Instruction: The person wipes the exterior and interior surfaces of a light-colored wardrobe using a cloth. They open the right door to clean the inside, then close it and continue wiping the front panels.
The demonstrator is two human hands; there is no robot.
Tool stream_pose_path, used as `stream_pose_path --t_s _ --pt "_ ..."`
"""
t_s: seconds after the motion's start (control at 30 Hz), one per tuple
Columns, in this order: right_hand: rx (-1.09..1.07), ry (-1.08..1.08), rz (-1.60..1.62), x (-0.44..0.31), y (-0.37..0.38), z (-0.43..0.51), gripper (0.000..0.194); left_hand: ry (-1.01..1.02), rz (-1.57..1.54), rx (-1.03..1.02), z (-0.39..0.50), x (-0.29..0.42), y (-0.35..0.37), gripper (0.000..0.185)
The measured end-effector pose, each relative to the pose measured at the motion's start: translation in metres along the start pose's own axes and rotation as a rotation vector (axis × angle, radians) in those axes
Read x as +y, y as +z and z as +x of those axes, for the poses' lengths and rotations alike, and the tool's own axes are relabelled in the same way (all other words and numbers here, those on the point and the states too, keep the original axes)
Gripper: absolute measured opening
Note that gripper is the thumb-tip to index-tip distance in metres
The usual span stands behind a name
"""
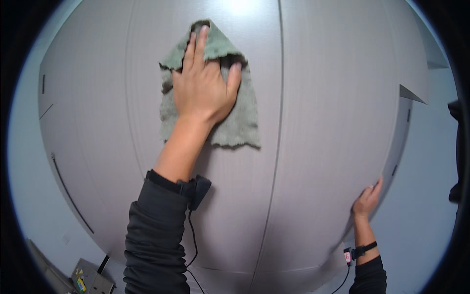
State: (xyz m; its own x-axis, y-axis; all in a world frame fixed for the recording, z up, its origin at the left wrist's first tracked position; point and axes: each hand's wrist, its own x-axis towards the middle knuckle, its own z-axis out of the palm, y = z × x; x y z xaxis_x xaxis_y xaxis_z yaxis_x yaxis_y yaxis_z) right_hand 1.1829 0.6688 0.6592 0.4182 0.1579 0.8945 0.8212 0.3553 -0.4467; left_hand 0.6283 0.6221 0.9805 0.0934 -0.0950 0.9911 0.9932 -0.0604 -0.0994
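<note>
My left hand [203,88] lies on a grey-green cloth [237,117] and presses it against a tall light wood-grain cabinet door [220,205]. The cloth's top corner is folded down over part of the hand, with two fingertips showing near the fold. Its lower edge hangs below the wrist. At the lower right, my right hand [367,200] rests against the side edge of the neighbouring cabinet panel [330,147]. How firmly its fingers hold that edge cannot be made out.
Dark vertical gaps separate the panels. A long dark handle strip [71,194] runs down the left side. A notch [413,93] breaks the right edge. Low at left stands a grey drawer unit [101,284] with a yellow-green item [81,285] on it. Black cables hang from both wrist devices.
</note>
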Motion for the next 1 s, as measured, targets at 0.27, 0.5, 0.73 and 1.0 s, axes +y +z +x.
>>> stream_pose_path --t_s 0.27,0.5,0.73,1.0 --pt "-0.041 -0.271 -0.093 -0.095 -0.046 0.04 0.08 -0.083 -0.017 -0.049 0.01 0.02 -0.016 0.06" --pt "-0.118 -0.761 0.039 -0.258 -0.004 0.124 0.078 0.025 -0.027 -0.002 0.002 0.018 -0.023 0.055" --pt "0.002 -0.78 -0.022 -0.38 0.048 0.138 0.079 0.105 -0.013 0.013 -0.004 0.017 -0.03 0.056" --pt "0.19 -0.687 0.036 -0.41 0.08 0.14 0.083 0.249 -0.117 -0.027 -0.057 0.042 -0.046 0.047"
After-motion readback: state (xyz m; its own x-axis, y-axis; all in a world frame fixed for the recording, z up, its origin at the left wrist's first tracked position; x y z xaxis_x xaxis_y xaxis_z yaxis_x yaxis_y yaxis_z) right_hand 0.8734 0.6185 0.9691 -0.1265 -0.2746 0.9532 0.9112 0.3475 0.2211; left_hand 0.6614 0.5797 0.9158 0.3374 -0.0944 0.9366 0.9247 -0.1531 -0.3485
